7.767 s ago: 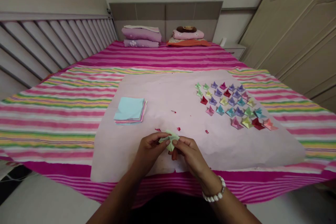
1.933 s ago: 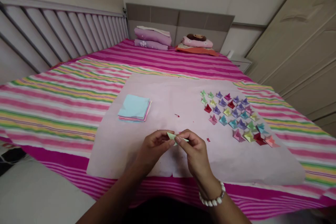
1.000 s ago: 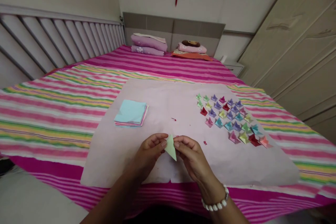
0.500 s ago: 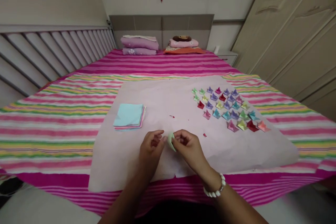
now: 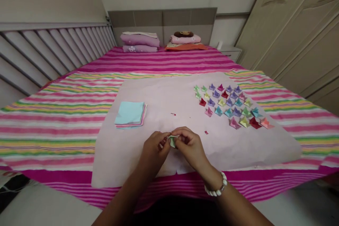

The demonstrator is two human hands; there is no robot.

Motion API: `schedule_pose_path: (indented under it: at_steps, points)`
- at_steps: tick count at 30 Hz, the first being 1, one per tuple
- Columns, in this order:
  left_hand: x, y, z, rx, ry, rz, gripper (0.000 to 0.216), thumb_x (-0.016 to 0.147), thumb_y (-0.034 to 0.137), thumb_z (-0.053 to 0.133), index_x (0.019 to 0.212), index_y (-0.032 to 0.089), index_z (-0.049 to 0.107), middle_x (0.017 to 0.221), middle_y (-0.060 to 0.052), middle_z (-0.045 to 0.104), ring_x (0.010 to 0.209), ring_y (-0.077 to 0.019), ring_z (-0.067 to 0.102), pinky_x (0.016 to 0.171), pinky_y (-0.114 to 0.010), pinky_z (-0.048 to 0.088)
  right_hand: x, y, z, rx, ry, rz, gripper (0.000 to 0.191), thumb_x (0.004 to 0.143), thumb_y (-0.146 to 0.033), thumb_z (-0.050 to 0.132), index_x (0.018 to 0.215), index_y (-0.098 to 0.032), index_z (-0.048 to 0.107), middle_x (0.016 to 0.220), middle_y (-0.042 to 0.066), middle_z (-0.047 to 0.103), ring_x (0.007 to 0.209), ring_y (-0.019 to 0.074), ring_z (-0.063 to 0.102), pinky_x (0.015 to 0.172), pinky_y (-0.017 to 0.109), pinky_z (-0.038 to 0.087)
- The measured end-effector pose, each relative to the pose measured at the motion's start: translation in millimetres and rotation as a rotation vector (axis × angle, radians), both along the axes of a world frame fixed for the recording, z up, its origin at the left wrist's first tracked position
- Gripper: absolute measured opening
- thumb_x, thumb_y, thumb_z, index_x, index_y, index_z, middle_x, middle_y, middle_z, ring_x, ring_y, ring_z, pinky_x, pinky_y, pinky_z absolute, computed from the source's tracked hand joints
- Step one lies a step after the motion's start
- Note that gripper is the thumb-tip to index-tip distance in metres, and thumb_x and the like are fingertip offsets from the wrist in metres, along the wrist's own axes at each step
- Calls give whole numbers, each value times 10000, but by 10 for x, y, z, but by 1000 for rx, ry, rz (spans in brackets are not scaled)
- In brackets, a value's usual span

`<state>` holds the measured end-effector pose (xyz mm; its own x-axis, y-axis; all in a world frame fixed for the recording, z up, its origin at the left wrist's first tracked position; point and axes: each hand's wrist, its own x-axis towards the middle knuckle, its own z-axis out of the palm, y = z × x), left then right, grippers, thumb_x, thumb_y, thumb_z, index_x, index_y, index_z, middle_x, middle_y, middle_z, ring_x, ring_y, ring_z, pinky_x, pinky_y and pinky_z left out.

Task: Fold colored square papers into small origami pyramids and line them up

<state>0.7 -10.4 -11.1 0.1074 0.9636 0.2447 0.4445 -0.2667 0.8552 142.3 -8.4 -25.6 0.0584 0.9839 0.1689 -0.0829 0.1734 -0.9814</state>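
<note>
A small folded piece of light green paper (image 5: 172, 142) is pinched between both my hands, above the near part of a large pale sheet (image 5: 159, 95). My left hand (image 5: 155, 147) grips its left side with thumb and forefinger. On its right side, my right hand (image 5: 189, 145) holds it the same way, a white bead bracelet on that wrist. The fingers cover much of the paper, so its full shape is hidden. Beyond the hands lies a small red pin-like item (image 5: 173, 114). A tiny red piece (image 5: 206, 132) rests right of my right hand.
A stack of square coloured paper (image 5: 130, 113), light blue on top, lies on the left of the sheet. Several folded paper figures (image 5: 229, 102) stand in rows at the right. Beneath is a bed with a striped cover (image 5: 60, 127); folded bedding (image 5: 140, 40) sits near the headboard.
My left hand has closed onto the green paper, which only the right hand held before. The paper has been turned and its edge now faces up between both hands.
</note>
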Motion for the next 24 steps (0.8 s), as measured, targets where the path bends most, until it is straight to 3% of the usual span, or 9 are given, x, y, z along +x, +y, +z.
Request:
schedule_pose_path:
  at_steps: [3, 6, 13, 18, 24]
  points:
    - [-17, 19, -10, -55, -79, -17, 209, 780, 225, 604, 968, 193, 689, 887, -61, 644, 721, -163, 619, 609, -264, 476, 11, 19, 21, -115, 128, 44, 132, 651, -152, 646, 753, -202, 714, 671, -6, 646, 524, 109, 513, 515, 250, 423]
    - [-30, 14, -33, -126, -133, 2, 200, 810, 257, 598, 997, 190, 629, 891, -61, 671, 784, -180, 641, 698, -295, 498, 25, 42, 32, -213, 182, 51, 92, 670, -200, 680, 754, -186, 714, 535, -22, 627, 510, 127, 554, 530, 256, 436]
    - [-71, 5, -89, 138, -51, -106, 115, 815, 217, 600, 919, 225, 649, 1076, -81, 672, 1022, -227, 606, 844, -336, 457, 32, 77, 14, -251, 258, 49, 82, 646, -238, 742, 701, -183, 717, 615, 1, 688, 537, 130, 584, 576, 271, 470]
    - [-77, 31, -107, 157, 4, -10, 122, 755, 236, 692, 876, 254, 695, 964, -45, 721, 946, -232, 632, 886, -369, 421, 35, 59, 49, -272, 314, 93, 141, 656, -294, 773, 733, -184, 731, 649, 9, 696, 572, 135, 600, 620, 285, 492]
    - [-74, 56, -63, -94, -226, 93, 75, 765, 276, 680, 788, 205, 673, 786, -22, 687, 767, -180, 605, 748, -301, 450, 58, 34, 52, -272, 279, 186, 205, 671, -337, 790, 787, -176, 738, 636, 4, 670, 583, 119, 578, 577, 243, 458]
